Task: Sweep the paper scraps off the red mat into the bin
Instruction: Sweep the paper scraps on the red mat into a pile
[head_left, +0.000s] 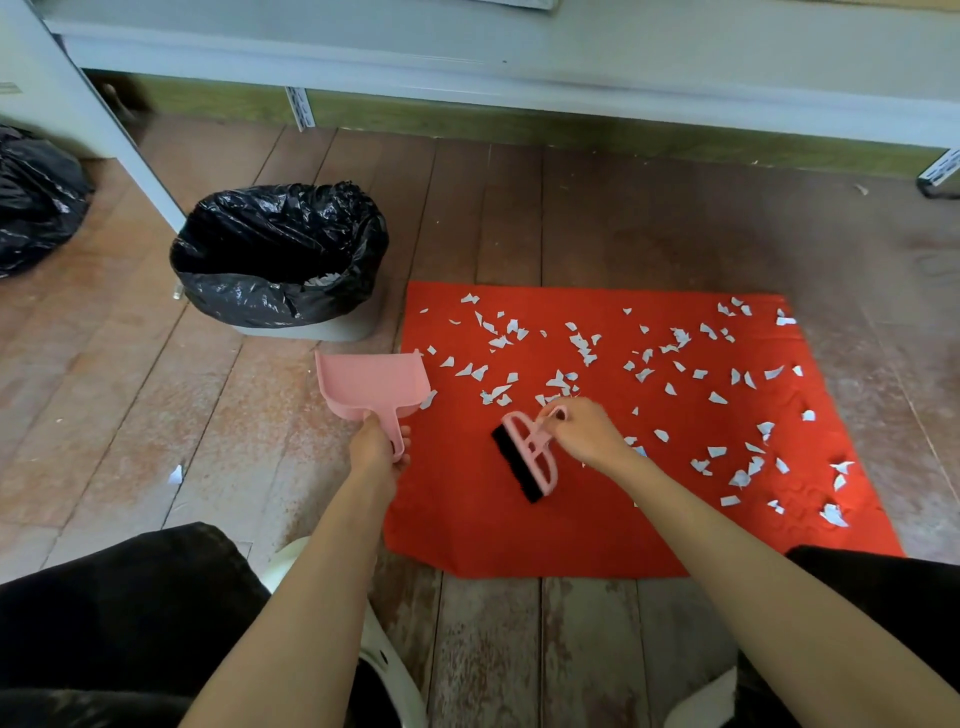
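Observation:
A red mat (519, 535) lies on the wooden floor, strewn with several white paper scraps (582, 345). My left hand (375, 446) grips the handle of a pink dustpan (371, 384), held at the mat's left edge with its mouth toward the mat. My right hand (587, 432) holds the handle of a pink hand brush (527, 457) with black bristles, over the mat's near-left part. A bin (280, 254) lined with a black bag stands left of the mat's far corner, with a few scraps inside.
A white bench or shelf (467, 57) runs along the back, its leg (130, 156) next to the bin. A full black bag (36, 202) sits at far left. One stray scrap (175, 475) lies on the floor. My knees and a white stool (384, 649) fill the near edge.

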